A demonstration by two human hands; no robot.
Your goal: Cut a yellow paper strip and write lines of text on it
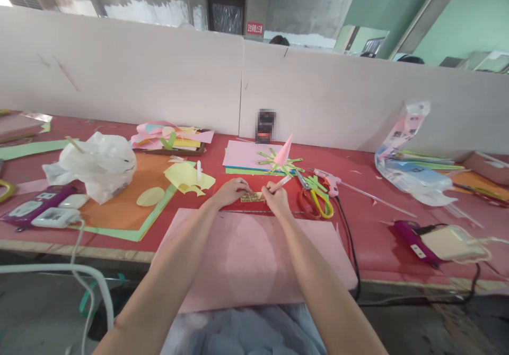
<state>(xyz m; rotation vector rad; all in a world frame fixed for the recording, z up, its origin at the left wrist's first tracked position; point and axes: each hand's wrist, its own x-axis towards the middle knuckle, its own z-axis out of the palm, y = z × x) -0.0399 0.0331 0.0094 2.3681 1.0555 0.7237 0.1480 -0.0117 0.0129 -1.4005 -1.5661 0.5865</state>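
Note:
My left hand (pixel 231 190) rests on the red table, its fingers pressing down the left end of a small pale paper strip with dark marks (pixel 253 197). My right hand (pixel 275 197) is closed around a pink-tipped pen (pixel 281 183), its tip at the strip's right end. Both forearms reach over a large pink sheet (pixel 246 259) that hangs over the table's front edge. Just behind my hands stands a pink paper cone (pixel 283 152) on green paper strips.
Red and yellow scissors (pixel 314 200) and a pink glue gun (pixel 330 182) lie right of my hand. Pink and green sheets (pixel 244 157), a yellow cutout (pixel 186 179), a white plastic bag (pixel 97 164), power strips (pixel 43 206) and a plastic packet of paper (pixel 409 169) surround them. A board partition (pixel 238 89) backs the table.

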